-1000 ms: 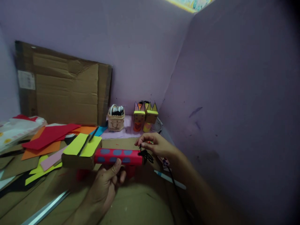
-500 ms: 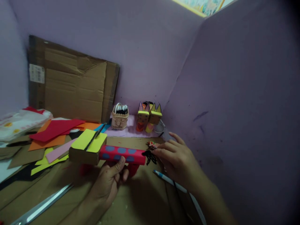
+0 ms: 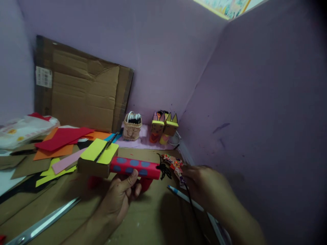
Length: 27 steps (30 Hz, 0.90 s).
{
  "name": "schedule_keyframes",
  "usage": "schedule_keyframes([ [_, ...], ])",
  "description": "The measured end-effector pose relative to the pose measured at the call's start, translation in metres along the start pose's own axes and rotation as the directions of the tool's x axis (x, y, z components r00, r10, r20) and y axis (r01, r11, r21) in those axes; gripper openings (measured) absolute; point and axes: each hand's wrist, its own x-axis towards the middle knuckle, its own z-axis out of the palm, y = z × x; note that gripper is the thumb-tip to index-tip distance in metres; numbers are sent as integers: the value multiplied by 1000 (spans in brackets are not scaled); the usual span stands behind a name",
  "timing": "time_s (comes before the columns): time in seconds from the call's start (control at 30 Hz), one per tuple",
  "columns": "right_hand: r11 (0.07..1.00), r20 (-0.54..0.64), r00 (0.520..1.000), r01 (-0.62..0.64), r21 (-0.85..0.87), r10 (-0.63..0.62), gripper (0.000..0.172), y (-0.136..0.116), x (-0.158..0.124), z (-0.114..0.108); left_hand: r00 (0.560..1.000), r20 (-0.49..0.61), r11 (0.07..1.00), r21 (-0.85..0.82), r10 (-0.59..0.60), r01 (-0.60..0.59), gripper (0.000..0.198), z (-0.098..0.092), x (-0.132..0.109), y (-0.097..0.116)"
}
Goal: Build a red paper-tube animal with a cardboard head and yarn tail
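My left hand (image 3: 124, 190) is closed around a red paper tube (image 3: 150, 169) with blue spots, thumb on its near side. A cardboard box with a yellow top (image 3: 98, 151) and a dark strip across it joins the tube's left end. Black curled strands (image 3: 166, 172) stick out at the right end, and red leg-like pieces show below. Beside those strands lies a flower-patterned glue gun (image 3: 175, 165) with a black cord. My right hand (image 3: 201, 180) is right at the glue gun's handle side; its fingers are blurred and partly hidden, so its grip is unclear.
A blue-tipped white marker (image 3: 185, 196) lies below the glue gun. Scissors (image 3: 48, 221) rest at lower left, near coloured paper scraps (image 3: 63, 139). Behind stand a small basket (image 3: 132, 131), cardboard figures (image 3: 165, 127) and a leaning cardboard sheet (image 3: 84, 88).
My right hand has left the black strands and moved right and down to the glue gun, which shows more fully now. My left hand keeps holding the tube in nearly the same place.
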Motion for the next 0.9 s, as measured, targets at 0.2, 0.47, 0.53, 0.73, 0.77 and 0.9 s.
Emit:
schedule_keyframes([
  [0.2, 939, -376, 912, 262, 222, -166, 29, -9, 11, -13, 1000, 8, 1000, 17, -4, 4, 43, 0, 1, 0],
  [0.47, 818, -233, 870, 490, 300, -435, 60, -24, 33, -5, 1000, 25, 995, 98, -12, 10, 36, 0, 0, 1],
  [0.53, 843, -224, 880, 469, 263, -419, 57, -24, 34, -4, 999, 28, 992, 123, -20, 16, 39, -1, 0, 0],
  [0.73, 899, -388, 865, 405, 165, -318, 13, -28, 31, 0, 999, 3, 996, 70, -47, 46, 52, -2, 1, -2],
  [0.77, 900, -408, 859, 403, 166, -310, 6, -29, 30, 1, 999, 3, 997, 65, -52, 52, 54, -1, 1, -2],
  [0.9, 896, -446, 846, 405, 180, -293, 9, -31, 29, 5, 998, 10, 997, 61, -55, 54, 47, -1, 2, -1],
])
